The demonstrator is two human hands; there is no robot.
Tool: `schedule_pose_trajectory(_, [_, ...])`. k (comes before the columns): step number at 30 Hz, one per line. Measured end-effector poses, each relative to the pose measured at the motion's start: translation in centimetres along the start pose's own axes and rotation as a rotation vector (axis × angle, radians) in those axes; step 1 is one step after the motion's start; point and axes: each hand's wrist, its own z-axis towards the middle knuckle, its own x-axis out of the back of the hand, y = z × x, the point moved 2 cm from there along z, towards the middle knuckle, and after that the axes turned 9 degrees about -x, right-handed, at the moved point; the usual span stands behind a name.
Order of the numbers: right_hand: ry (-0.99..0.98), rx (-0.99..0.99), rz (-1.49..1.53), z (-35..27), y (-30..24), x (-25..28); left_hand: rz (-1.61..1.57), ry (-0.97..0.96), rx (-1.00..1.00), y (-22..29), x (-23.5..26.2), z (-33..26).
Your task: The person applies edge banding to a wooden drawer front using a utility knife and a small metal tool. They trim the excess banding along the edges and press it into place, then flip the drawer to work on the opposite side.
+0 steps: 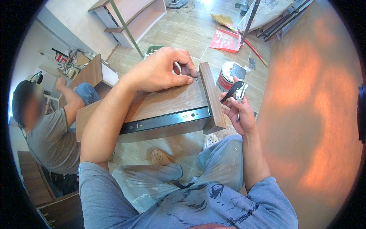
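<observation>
My left hand [162,70] sits on the wooden panel [160,103] hard against its raised end board [212,95], which walls it off from my right hand [238,110], itself hemmed by the paint tin [225,76] ahead and the wall [316,114] beside, with open floor [190,34] beyond.

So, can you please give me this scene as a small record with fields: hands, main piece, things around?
left hand: fingertips pinched on a small fitting on top of the wooden drawer piece
right hand: holds a black-handled tool, beside the panel's end
metal rail: fixed along the near side of the panel
floor behind: paint can, red dustpan
other person: sits at left, grey shirt
</observation>
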Motion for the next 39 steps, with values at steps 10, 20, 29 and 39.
schedule_pose_trajectory(10, [-0.01,0.011,-0.019,0.2,0.2,0.2,0.132,0.079,-0.055,0.2,-0.6,0.3])
schedule_pose_trajectory(20, [0.002,-0.002,-0.041,0.2,0.0,-0.5,0.196,0.036,-0.138,0.4,-0.5,0.1])
schedule_pose_trajectory(29, [0.296,-0.08,-0.572,-2.7,1.0,12.0,0.034,0.246,0.108,-2.8,-1.4,0.4])
schedule_pose_trajectory(39, [0.908,-0.764,-1.292,-9.1,20.9,27.8,0.022,0.275,0.138,-4.8,-3.1,0.7])
